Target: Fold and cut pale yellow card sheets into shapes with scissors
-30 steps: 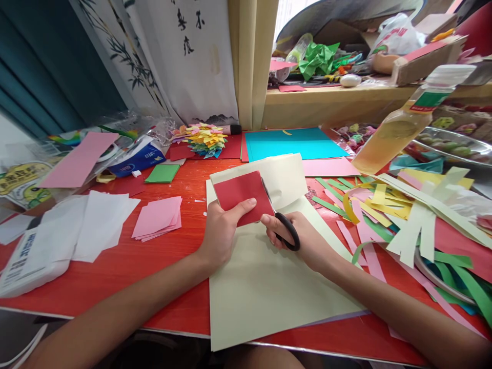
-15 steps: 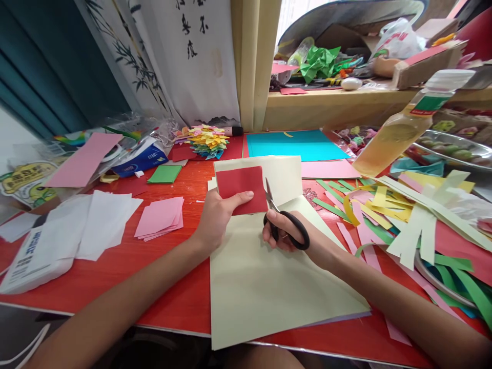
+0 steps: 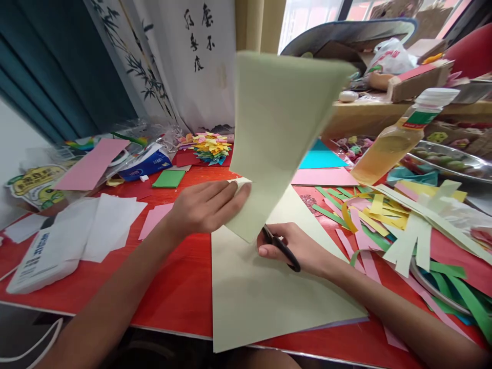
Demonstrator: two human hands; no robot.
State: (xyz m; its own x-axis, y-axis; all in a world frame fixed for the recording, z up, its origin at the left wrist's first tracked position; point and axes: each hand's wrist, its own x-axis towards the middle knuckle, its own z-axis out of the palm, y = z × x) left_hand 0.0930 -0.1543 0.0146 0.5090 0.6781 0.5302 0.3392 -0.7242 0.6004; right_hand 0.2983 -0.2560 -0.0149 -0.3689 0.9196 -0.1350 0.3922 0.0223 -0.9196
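Observation:
My left hand (image 3: 209, 207) grips the lower left part of a pale green sheet (image 3: 284, 113), which stands upright, its top edge blurred. In my right hand (image 3: 292, 246) are black-handled scissors (image 3: 283, 248); their blades are hidden behind the hand and the raised sheet's lower edge. Under both hands a large pale green sheet (image 3: 269, 302) lies flat on the red table (image 3: 172, 292). No red card shows in my left hand; whether it is behind the raised sheet I cannot tell.
Coloured paper strips (image 3: 380, 210) and a leaning bottle (image 3: 388, 143) are at the right. Pink squares (image 3: 154, 219), a green stack (image 3: 169, 178), white sheets (image 3: 111, 225) and a folded paper piece (image 3: 212, 147) lie left and behind.
The pale green sheet has swung up and now stands tall. My left hand has turned palm down and moved slightly left; the red card is out of sight. The scissors have tilted lower.

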